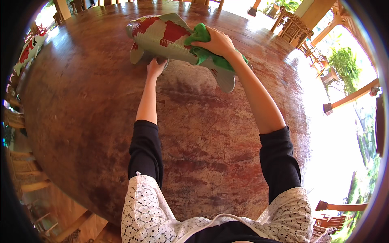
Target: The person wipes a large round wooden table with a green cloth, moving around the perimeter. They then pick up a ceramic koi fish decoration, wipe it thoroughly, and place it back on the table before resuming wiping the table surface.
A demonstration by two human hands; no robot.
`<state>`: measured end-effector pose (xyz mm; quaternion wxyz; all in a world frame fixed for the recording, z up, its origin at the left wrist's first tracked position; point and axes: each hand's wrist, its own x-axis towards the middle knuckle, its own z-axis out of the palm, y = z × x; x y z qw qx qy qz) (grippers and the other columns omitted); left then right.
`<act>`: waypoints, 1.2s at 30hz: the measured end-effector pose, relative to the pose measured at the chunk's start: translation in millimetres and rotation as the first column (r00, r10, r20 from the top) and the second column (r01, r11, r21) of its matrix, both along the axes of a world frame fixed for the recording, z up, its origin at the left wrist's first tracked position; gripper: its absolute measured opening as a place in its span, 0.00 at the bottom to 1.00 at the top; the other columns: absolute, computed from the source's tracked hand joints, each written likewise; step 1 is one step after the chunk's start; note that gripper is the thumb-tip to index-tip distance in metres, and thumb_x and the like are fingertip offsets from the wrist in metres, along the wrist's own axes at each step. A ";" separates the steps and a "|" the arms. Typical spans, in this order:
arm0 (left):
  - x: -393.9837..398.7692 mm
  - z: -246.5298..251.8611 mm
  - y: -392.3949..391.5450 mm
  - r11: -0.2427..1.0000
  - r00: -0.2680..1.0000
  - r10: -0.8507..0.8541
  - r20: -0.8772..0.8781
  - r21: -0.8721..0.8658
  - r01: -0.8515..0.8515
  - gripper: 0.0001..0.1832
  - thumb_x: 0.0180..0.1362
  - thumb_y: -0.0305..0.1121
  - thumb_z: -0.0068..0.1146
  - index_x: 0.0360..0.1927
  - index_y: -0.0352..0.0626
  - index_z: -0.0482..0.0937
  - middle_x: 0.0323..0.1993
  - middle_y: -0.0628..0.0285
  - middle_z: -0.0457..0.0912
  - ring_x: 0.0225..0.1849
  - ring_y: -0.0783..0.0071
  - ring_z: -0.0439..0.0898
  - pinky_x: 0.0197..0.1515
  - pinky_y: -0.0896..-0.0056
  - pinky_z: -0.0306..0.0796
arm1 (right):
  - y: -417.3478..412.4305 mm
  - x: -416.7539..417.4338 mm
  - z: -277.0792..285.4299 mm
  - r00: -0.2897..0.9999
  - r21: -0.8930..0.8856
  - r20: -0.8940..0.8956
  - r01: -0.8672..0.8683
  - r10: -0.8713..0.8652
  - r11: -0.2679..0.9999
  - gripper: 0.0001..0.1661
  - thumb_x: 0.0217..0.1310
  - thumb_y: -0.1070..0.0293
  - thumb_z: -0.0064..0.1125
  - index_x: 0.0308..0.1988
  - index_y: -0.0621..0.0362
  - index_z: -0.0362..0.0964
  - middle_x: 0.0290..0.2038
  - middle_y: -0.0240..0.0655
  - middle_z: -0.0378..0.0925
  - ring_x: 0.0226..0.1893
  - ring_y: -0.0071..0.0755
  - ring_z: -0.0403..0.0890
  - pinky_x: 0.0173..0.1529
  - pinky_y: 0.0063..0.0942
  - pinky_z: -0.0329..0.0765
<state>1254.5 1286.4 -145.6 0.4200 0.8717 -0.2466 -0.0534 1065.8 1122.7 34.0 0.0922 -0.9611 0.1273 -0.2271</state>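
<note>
A large koi fish figure [149, 38], pale with red patches and moulded scales, lies before me at the far part of the wooden table. Its head points left and its tail fin [226, 80] hangs to the right. Under the belly, my left hand [156, 67] grips a lower fin, only part of which shows. My right hand [218, 42] is on the rear of the body with a green cloth [202, 33] bunched under its fingers. Part of the cloth drapes along the back toward the tail.
The broad tabletop [206, 130] has a worn, mottled brown surface. A second red-and-white koi figure [29, 51] stands at the far left. Carved wooden chairs [291, 27] line the table's edge. Potted plants [343, 66] and bright daylight lie to the right.
</note>
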 end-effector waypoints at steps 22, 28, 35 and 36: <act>-149.3 12.7 83.9 0.975 0.971 -0.163 0.177 0.181 0.131 0.36 0.54 0.53 0.55 0.54 0.28 0.67 0.40 0.41 0.78 0.44 0.47 0.77 0.47 0.56 0.71 | 90.1 -105.9 -38.6 0.912 -0.264 0.408 0.064 0.051 0.963 0.32 0.46 0.59 0.67 0.52 0.53 0.69 0.53 0.39 0.69 0.51 0.44 0.71 0.54 0.42 0.68; -183.4 -7.9 98.7 0.992 0.944 -0.121 0.307 0.005 0.125 0.30 0.53 0.51 0.57 0.45 0.29 0.72 0.33 0.44 0.79 0.37 0.49 0.78 0.39 0.56 0.71 | 97.9 -118.7 -21.5 0.935 -0.086 0.352 0.088 -0.052 0.992 0.35 0.44 0.50 0.67 0.50 0.55 0.69 0.48 0.37 0.71 0.49 0.42 0.72 0.53 0.40 0.67; -241.5 -11.3 124.0 0.975 0.957 -0.218 0.192 0.001 0.222 0.26 0.52 0.44 0.59 0.44 0.31 0.73 0.35 0.41 0.77 0.39 0.45 0.76 0.43 0.54 0.71 | 105.9 -166.3 4.6 0.954 0.077 0.299 -0.057 0.032 0.995 0.27 0.44 0.54 0.67 0.42 0.59 0.72 0.36 0.38 0.77 0.40 0.44 0.76 0.49 0.39 0.71; -256.1 -2.9 130.4 0.974 0.953 -0.223 0.207 0.000 0.228 0.23 0.52 0.43 0.60 0.41 0.32 0.74 0.33 0.43 0.78 0.37 0.47 0.77 0.41 0.55 0.71 | 110.2 -179.1 2.5 0.954 0.065 0.299 -0.042 0.021 0.997 0.26 0.44 0.55 0.67 0.42 0.58 0.72 0.36 0.38 0.77 0.41 0.44 0.76 0.49 0.39 0.71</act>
